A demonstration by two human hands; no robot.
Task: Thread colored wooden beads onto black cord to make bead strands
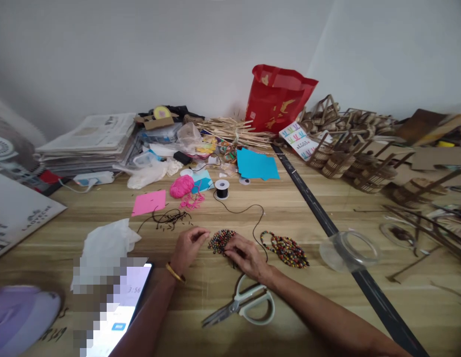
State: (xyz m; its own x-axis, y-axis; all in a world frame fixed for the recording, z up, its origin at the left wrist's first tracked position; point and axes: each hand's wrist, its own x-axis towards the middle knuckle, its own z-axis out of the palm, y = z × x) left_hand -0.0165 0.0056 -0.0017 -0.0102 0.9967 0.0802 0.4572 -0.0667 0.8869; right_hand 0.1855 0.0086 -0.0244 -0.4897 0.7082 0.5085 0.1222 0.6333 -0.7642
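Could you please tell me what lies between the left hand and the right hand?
In the head view, a heap of small beads lies between the left hand and the right hand, which partly covers it.

The right hand (248, 257) is at a pile of beads (217, 242) on the tabletop (215, 342), left hand (186, 249) just beside, scissors (232, 307) nearer the camera

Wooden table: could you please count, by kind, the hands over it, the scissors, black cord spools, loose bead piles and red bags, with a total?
Left hand and right hand: 2
Scissors: 1 pair
Black cord spool: 1
Loose bead pile: 1
Red bag: 1
Total: 6
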